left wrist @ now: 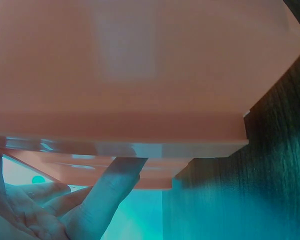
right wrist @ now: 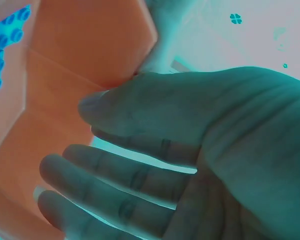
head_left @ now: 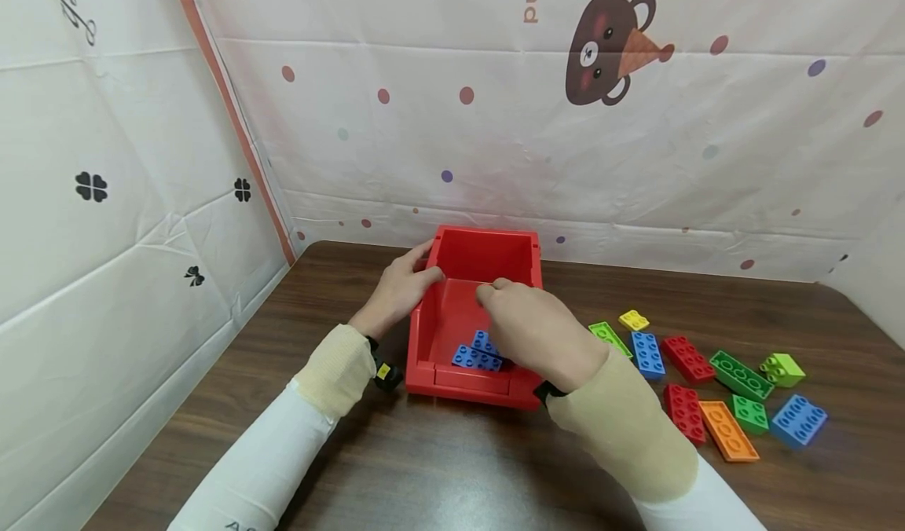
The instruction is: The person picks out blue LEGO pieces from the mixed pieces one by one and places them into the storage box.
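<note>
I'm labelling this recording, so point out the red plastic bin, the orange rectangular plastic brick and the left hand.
Red plastic bin [head_left: 488, 253]: head view, its far inner wall.
Orange rectangular plastic brick [head_left: 728, 431]: head view, middle of its upward face.
Left hand [head_left: 399, 291]: head view, back of the hand.

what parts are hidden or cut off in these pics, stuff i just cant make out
- Right ends of the blue toy bricks, head view: behind the right hand.
- Lower right wall of the red bin, head view: behind the same hand.
- Thumb tip of the left hand, left wrist view: behind the bin's rim.
- Rest of the blue toy bricks, right wrist view: past the left edge.
- Sleeve lettering, head view: cut off by the bottom edge.
</note>
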Available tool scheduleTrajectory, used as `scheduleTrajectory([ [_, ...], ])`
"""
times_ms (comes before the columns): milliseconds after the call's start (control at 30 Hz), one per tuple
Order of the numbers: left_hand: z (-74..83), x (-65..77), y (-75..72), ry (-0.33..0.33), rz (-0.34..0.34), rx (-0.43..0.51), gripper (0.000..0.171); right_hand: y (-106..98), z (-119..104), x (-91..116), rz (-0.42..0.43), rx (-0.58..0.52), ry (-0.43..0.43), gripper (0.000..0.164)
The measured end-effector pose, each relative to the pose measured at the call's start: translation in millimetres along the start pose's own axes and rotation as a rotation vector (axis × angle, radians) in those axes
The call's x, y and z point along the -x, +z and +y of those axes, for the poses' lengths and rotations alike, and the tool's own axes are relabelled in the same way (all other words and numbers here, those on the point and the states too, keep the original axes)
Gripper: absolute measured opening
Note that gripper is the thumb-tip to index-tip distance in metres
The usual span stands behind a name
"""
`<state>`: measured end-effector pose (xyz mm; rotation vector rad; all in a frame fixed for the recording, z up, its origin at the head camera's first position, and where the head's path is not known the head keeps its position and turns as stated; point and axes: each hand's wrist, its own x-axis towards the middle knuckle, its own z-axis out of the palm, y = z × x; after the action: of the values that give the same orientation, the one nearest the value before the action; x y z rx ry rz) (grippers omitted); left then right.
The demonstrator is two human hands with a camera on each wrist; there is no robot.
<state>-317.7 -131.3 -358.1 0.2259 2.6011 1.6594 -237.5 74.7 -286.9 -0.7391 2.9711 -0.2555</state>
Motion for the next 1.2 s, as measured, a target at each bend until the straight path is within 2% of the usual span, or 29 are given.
scheduleTrajectory([
  [133,-0.2,-0.5,-0.2,0.0,-0.006,-0.004,0.068,-5,1,6,0.049,0.025,-0.019,0.054],
  [467,0.1,-0.8,-0.6,0.008,-0.016,0.026,0.069,-17,8,15,0.087,-0.01,-0.008,0.051],
  [667,0.9,-0.3,-0.7,0.013,-0.021,0.039,0.069,-24,14,18,0.134,0.014,-0.021,0.044],
  [1000,0.2,0.4,-1.1,0.01,-0.023,0.04,0.069,-37,30,22,0.123,-0.014,0.068,0.029],
  [1200,-0.3,2.5,0.0,0.008,-0.022,0.041,0.071,-37,43,24,0.132,-0.07,0.091,0.041],
])
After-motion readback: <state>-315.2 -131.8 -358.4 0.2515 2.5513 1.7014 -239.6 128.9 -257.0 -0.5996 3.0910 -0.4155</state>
